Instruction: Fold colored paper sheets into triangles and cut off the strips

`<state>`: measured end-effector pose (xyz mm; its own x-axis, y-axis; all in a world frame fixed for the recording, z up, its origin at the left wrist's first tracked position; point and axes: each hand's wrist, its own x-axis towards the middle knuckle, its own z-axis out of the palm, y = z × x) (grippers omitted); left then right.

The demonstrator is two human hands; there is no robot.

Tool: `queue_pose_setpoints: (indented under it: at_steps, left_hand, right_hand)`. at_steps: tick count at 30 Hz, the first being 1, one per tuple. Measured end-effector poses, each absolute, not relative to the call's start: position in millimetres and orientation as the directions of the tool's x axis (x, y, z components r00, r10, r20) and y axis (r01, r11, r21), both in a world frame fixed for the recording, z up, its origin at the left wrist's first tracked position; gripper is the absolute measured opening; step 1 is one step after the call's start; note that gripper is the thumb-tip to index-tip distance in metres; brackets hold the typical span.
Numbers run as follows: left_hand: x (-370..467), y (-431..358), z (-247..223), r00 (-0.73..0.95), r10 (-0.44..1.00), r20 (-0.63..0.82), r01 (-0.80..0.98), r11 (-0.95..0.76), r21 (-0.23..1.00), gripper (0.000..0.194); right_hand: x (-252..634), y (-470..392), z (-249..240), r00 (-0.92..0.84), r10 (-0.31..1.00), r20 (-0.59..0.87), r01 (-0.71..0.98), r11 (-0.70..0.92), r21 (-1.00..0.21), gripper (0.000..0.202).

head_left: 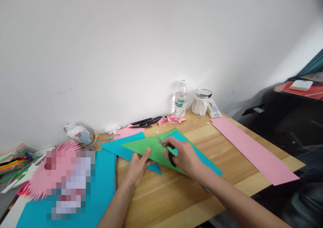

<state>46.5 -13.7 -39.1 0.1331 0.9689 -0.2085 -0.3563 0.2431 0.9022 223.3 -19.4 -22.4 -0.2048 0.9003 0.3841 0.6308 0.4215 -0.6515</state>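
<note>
My left hand [140,165] grips the lower edge of a green paper sheet [151,145], thumb on top and fingers underneath. The sheet has a pointed corner at its left end. In my right hand [180,150] is a pair of black-handled scissors [172,155], held over the green sheet. Their blades look blurred, so I cannot tell whether they touch the paper. Blue paper [207,159] shows beneath and to the right of the green sheet. Another blue piece [123,146] sticks out on the left, under the green corner.
Pink paper strips [252,149] lie at the table's right. Along the wall stand a water bottle [181,100] and a white mug [200,102], near folded pink paper [171,119] and black pens [148,120]. At left are a fringed pink paper [58,167], a white bottle [79,134] and blue sheets [101,181].
</note>
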Motion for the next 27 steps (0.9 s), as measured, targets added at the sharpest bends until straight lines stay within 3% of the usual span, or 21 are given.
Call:
queue_pose_setpoints:
  at_steps: [5,9,17,20,24,27]
  left_hand:
    - [39.1,-6.4,-38.5,-0.11,0.944,-0.311,-0.371,0.251,0.894,0.036]
    - [38.0,-4.4,-37.8,-0.163,0.946,-0.282,-0.389,0.201,0.899,0.043]
    - [36.3,-0.4,-42.7,-0.276,0.924,-0.265,-0.356,0.158,0.921,0.053]
    - [33.6,2.2,-46.2,-0.337,0.906,-0.255,-0.334,0.138,0.932,0.052]
    - [30.6,4.5,-48.0,-0.394,0.885,-0.249,-0.318,0.123,0.94,0.052]
    - [29.4,5.3,-48.0,-0.4,0.884,-0.241,-0.318,0.112,0.941,0.052]
  right_hand:
    - [276.1,-8.6,-44.1,0.064,0.966,0.25,0.812,0.095,-0.577,0.022]
    - [293.3,-10.2,-62.4,0.156,0.985,0.066,0.737,-0.071,-0.672,0.032]
    - [311.6,-4.1,-84.2,0.152,0.988,-0.011,0.384,-0.069,-0.921,0.031]
    - [329.9,-2.4,-84.7,0.159,0.987,-0.03,0.285,-0.075,-0.955,0.031]
    - [331.9,-11.6,-74.3,0.118,0.991,-0.065,0.304,-0.098,-0.947,0.032]
    - [315.6,-21.5,-66.3,0.098,0.994,-0.044,0.462,-0.085,-0.883,0.033]
